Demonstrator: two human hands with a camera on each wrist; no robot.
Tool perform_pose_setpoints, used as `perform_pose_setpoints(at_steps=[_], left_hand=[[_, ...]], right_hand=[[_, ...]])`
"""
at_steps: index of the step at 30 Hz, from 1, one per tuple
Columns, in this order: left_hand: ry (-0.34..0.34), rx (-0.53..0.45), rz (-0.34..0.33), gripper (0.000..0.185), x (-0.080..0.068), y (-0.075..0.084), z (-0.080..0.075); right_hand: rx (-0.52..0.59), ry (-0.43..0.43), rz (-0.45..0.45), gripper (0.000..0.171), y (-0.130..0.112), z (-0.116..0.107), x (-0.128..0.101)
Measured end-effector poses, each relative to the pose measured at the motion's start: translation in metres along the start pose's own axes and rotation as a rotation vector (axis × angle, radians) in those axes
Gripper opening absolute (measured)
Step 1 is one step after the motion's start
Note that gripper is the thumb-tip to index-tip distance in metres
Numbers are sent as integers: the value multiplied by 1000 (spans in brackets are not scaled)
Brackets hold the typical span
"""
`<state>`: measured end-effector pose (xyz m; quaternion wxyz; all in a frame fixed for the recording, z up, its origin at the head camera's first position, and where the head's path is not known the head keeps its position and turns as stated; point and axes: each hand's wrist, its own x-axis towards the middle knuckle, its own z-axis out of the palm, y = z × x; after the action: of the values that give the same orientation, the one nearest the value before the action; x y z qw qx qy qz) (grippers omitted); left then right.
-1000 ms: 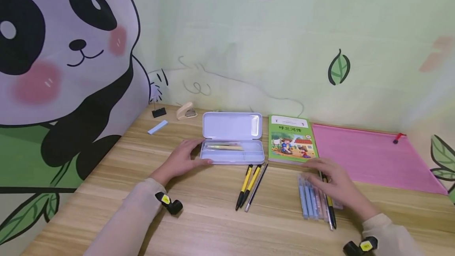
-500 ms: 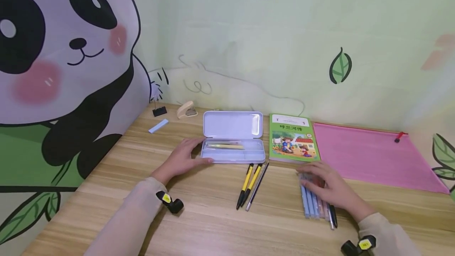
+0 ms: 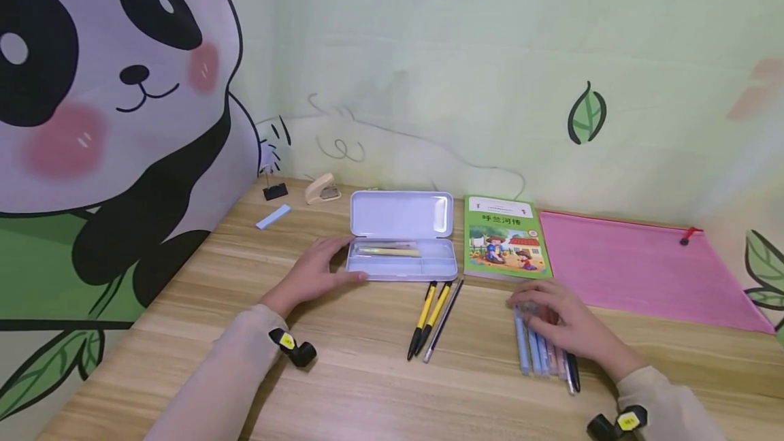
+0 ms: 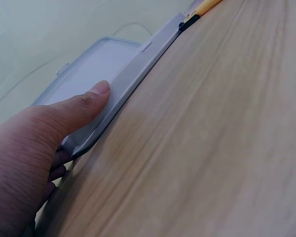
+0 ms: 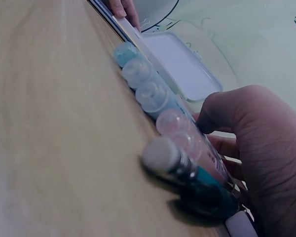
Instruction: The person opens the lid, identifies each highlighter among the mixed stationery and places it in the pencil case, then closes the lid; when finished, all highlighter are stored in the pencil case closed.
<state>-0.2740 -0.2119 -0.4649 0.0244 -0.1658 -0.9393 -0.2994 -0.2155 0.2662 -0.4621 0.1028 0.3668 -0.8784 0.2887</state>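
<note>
My left hand point(image 3: 315, 271) grips the left end of an open lilac pencil case point(image 3: 439, 268), its thumb on the front rim and its fingers behind. Slim pencils point(image 3: 387, 252) lie in the case's back compartment. My right hand point(image 3: 566, 315) bends over a row of translucent pens, thumb and fingertips at their far ends. It pinches the leftmost blue pen point(image 3: 522, 349), which sits slightly apart from the others. Pink pens point(image 5: 171, 121), a white-ended pencil point(image 5: 160, 154) and a dark pen point(image 3: 573, 373) lie beside the blue ones, partly hidden under the hand.
Two yellow-and-black pens point(image 3: 422, 322) and a dark pencil point(image 3: 442, 324) lie before the case. Behind are a green book point(image 3: 507, 237), a pink zip pouch point(image 3: 637, 271), a stapler point(image 3: 321, 189), a black binder clip point(image 3: 275, 191) and a blue strip point(image 3: 273, 217).
My right hand has shifted left across the pens, and the leftmost blue pen has slid slightly left from its neighbours. The left hand stays on the pencil case.
</note>
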Motion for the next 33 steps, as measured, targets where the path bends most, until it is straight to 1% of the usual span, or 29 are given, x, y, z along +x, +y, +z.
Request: perform_pose_setpoints(at_steps=[7,11,14,19,25,28,33], left_hand=[[6,2,-6,101,1,0,0],[9,5,-10,102,1,-1,1],[10,1,-7,102,1,-1,1],[11,0,-2,101,0,0,0],[12,-12,9,100,-1,1,0],[11,-8,3,100,0,1,0],[8,-8,0,100,0,0,1]], right_hand=[[34,0,40,30,-4,2,3],[38,14,25,27,-4,2,4],[55,8,19,23,-4,3,5],[81,-4,50,20,-5,2,5],[84,12,70,21,-5,1,3],[80,22,78,21,-5,2,3],[110,53,105,22,-7,1,1]])
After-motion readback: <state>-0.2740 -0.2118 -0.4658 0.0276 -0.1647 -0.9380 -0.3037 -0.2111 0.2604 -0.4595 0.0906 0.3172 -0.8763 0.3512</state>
